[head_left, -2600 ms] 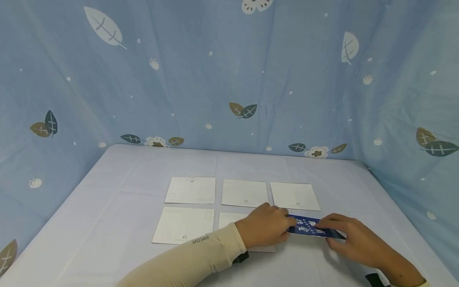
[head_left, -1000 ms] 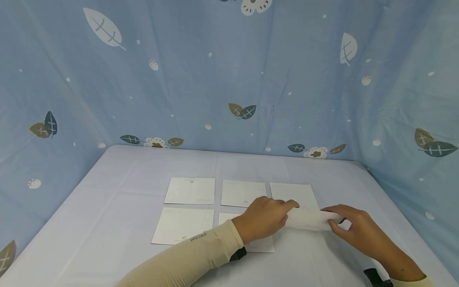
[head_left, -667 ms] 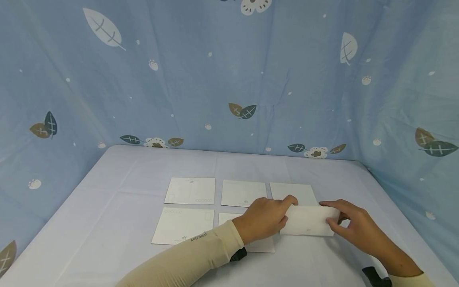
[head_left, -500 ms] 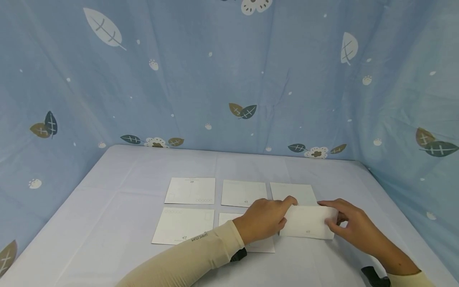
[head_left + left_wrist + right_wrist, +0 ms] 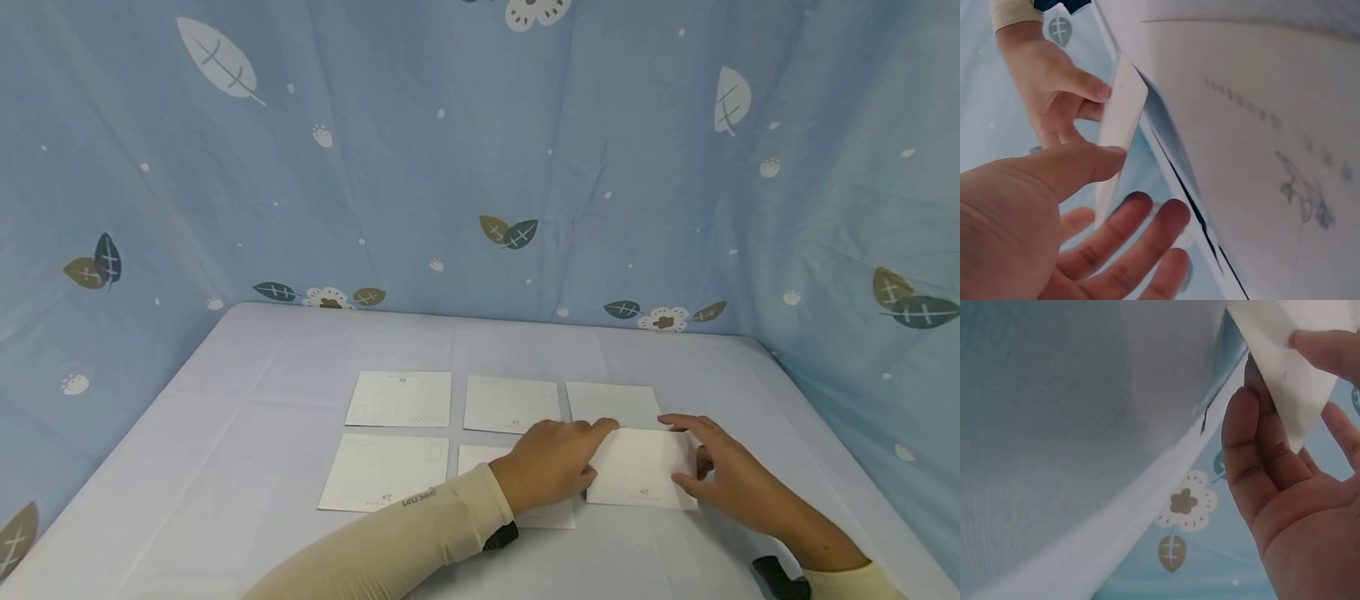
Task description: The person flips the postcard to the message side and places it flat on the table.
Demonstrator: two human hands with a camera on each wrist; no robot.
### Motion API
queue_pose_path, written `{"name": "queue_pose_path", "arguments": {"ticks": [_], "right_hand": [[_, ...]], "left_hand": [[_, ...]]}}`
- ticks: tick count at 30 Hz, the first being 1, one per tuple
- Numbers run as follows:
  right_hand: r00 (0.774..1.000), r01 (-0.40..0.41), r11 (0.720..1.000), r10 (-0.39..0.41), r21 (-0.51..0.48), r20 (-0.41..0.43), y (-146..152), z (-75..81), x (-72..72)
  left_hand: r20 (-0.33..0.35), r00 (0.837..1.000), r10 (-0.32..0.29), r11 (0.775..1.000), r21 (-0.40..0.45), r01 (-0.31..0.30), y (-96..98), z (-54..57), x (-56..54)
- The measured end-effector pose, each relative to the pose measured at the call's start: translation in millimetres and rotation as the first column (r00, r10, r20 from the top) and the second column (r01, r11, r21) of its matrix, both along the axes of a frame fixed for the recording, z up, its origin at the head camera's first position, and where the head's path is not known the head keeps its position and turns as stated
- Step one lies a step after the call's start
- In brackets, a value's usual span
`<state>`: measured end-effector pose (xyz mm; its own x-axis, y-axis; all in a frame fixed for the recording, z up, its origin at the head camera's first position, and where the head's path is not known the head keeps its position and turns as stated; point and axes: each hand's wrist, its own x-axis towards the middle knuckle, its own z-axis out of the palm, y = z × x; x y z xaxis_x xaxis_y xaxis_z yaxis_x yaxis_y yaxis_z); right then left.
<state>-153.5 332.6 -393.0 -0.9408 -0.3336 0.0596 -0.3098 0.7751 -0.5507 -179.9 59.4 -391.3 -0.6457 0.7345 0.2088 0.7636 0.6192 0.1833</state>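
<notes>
A white postcard (image 5: 641, 471) with a small mark near its front edge is held between both hands at the right of the laid-out cards. My left hand (image 5: 551, 462) pinches its left side, thumb on the white face, as the left wrist view shows on the card (image 5: 1124, 115). On the opposite side my right hand (image 5: 738, 479) grips the edge. In the right wrist view the right thumb lies on the white face and the other fingers are behind the card (image 5: 1291, 369). The card is tilted, its far edge raised. Its underside is hidden in the head view.
Three white postcards lie in a back row: left (image 5: 399, 400), middle (image 5: 512, 402) and right (image 5: 611, 402). In front are another postcard (image 5: 384, 468) and one (image 5: 547, 515) partly covered by the left forearm. A white cloth (image 5: 225, 467) covers the table; a patterned blue curtain (image 5: 420, 167) stands behind.
The held postcard has been turned over, from its dark blue lettered face to its white face. Lately its front edge has come nearer the viewer and more of the white face shows.
</notes>
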Motion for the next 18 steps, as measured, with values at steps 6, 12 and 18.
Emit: {"name": "queue_pose_path", "arguments": {"ticks": [6, 12, 18], "right_hand": [[1.000, -0.010, 0.997, 0.010, 0.074, -0.004, -4.8, -4.1, -0.3], [0.999, -0.039, 0.990, 0.033, 0.132, 0.043, -4.8, -3.3, 0.3], [0.997, -0.060, 0.978, 0.047, 0.199, 0.067, -2.4, -3.6, 2.9]], "left_hand": [[-0.034, 0.999, 0.009, 0.998, -0.068, -0.011, -1.3, -2.4, 1.2], [-0.026, 1.000, 0.011, 0.990, -0.140, -0.014, -2.3, -4.9, 3.1], [-0.017, 1.000, 0.023, 0.975, -0.221, -0.026, -0.6, -4.8, 5.3]]}}
